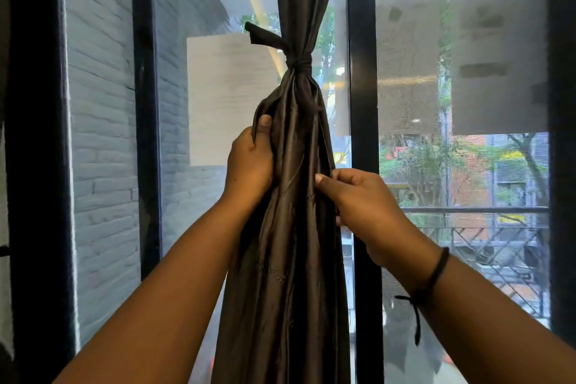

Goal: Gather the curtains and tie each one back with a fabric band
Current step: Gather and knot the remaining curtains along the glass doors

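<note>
Curtain [290, 227]: hangs gathered at centre, in front of the window glass [461, 103] and just left of the window frame post [363, 103].
Fabric band [299, 62]: wrapped around the curtain above both hands, its loose end sticking out to the left.
Left hand [249, 162]: on the curtain's left edge, below the band.
Right hand [364, 203]: on the curtain's right side, lower than the left hand.
Brick wall [103, 165]: far left.
Balcony railing [486, 243]: behind the glass, lower right.

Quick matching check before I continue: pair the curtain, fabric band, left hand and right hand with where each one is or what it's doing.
1. curtain
2. fabric band
3. left hand
4. right hand

A. grips the bundle's left edge, thumb up
B. knotted around the bundle, above both hands
C. pinches folds on the bundle's right side
D. hangs gathered before the window

Pairs: 1-D, 2-B, 3-A, 4-C
</note>
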